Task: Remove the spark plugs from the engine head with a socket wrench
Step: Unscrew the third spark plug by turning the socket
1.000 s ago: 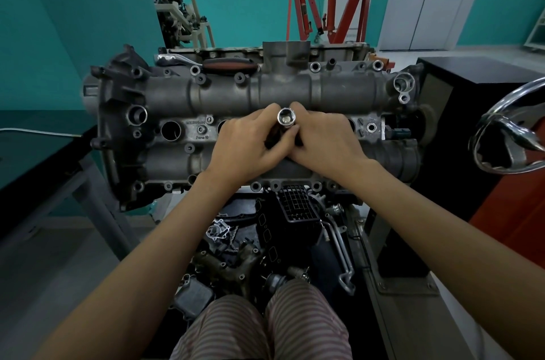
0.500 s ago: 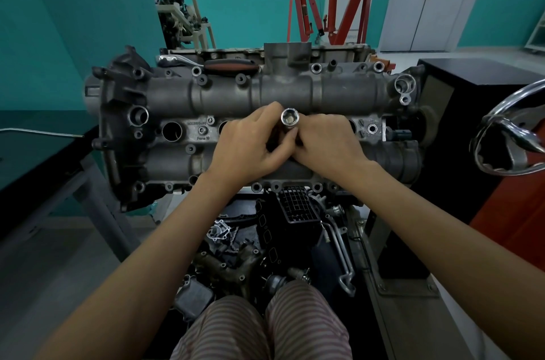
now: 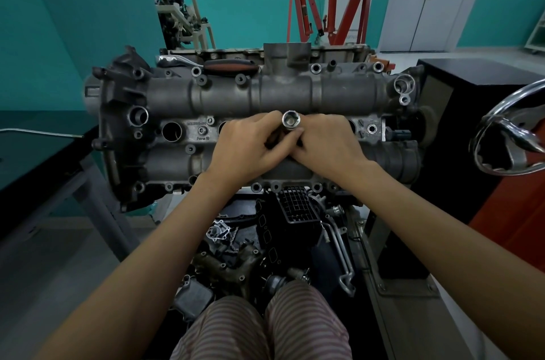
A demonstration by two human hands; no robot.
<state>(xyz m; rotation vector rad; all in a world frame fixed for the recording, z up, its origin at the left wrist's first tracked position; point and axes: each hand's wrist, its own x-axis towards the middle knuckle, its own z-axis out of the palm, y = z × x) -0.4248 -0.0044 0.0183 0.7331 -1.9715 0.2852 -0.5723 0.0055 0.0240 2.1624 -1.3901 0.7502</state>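
Head view: a person is working over an engine head [image 3: 265, 100] on a stand. At left, an open plug well [image 3: 172, 131] is showing. At centre, the left hand [image 3: 250, 147] and right hand [image 3: 327, 144] are meeting, each grip curling around a chrome spark plug socket [image 3: 290, 121] standing mouth-up above a middle well. Whether a plug is inside is hidden. Behind, a ratchet wrench [image 3: 224, 65] is lying unused. The step appears to be hand-working the socket; next likely calls for lifting it straight out.
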